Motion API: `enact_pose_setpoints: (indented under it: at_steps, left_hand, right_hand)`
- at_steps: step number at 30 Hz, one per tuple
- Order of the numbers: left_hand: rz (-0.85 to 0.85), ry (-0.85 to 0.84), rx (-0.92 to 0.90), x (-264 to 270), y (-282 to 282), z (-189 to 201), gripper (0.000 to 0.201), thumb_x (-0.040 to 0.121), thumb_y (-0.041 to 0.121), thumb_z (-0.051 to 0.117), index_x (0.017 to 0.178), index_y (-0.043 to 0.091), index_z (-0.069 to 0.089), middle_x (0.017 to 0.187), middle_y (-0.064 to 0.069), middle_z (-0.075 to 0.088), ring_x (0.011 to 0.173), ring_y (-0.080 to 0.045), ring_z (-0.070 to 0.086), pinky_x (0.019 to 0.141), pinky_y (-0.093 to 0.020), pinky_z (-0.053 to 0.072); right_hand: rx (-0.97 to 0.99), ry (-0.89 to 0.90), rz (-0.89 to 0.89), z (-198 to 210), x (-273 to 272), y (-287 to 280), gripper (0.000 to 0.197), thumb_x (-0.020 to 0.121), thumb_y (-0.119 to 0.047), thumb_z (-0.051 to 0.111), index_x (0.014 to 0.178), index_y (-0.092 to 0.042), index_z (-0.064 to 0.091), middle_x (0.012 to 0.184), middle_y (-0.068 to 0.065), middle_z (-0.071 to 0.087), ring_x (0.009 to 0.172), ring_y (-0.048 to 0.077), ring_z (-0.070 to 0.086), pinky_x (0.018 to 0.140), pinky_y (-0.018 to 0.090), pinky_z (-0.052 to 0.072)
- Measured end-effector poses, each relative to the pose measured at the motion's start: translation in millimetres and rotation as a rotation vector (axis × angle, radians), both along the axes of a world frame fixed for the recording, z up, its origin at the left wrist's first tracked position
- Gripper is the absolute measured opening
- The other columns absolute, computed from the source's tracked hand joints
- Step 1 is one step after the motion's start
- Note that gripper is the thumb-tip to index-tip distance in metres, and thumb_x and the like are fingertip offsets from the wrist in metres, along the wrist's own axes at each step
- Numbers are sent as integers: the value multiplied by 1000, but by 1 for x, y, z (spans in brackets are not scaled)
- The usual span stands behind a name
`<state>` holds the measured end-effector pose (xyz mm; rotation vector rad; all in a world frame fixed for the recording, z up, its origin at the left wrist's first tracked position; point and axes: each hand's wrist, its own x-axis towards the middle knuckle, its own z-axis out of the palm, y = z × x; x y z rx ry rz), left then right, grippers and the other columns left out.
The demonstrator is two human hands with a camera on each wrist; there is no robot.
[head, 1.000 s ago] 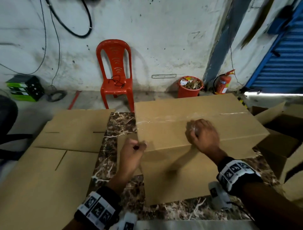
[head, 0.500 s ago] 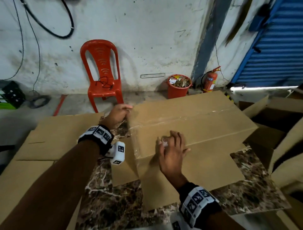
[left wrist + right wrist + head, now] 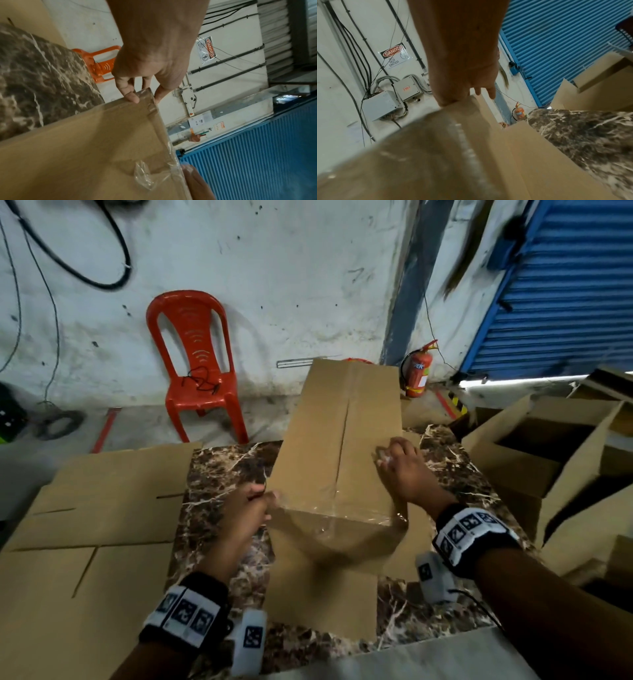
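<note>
Box (image 3: 318, 440) — flat cardboard (image 3: 102, 501) left, open carton (image 3: 510, 467) right.

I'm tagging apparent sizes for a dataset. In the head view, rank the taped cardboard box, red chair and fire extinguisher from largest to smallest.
1. taped cardboard box, largest, though nearness to the camera inflates it.
2. red chair.
3. fire extinguisher, clearly smallest.

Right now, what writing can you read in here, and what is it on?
"DANGER DO NOT ENTER": sign on the wall.
"DER": fire extinguisher label, the rest hidden.
Red display on the grey wall box: too blurred.
Small wall notices: too small to read.
Cardboard box: no print shows.
</note>
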<state>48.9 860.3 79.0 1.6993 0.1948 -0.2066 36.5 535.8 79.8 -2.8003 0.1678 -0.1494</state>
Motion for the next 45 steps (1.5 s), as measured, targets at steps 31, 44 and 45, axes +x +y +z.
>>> enact_pose_setpoints:
  at_steps: [31, 44, 45]
  left_hand:
    - [227, 498, -443, -63, -46, -41, 14, 94, -9, 51, 86, -4, 61, 90, -17, 63, 84, -26, 61, 83, -33, 57]
    - [191, 121, -211, -91, -52, -73, 12, 85, -4, 67, 96, -5, 70, 93, -20, 72, 81, -26, 70, 70, -28, 58]
    - [186, 78, -176, -93, -52, -71, 14, 85, -4, 67, 98, -9, 70, 89, -19, 72, 78, -25, 70, 68, -26, 58]
  right_hand:
    - [-39, -164, 329, -3, -62, 54, 47, 94, -38, 35, 122, -12, 61, 123, 8, 64, 112, 27, 58, 97, 38, 39]
    - [-59, -160, 335, 0, -64, 56, 55, 92, -43, 28, 122, -11, 61, 123, 10, 64, 110, 30, 58, 93, 40, 42]
    - [-58, -158, 336, 0, -64, 56, 56, 92, -43, 27, 122, -11, 61, 123, 10, 64, 110, 30, 57, 94, 41, 42]
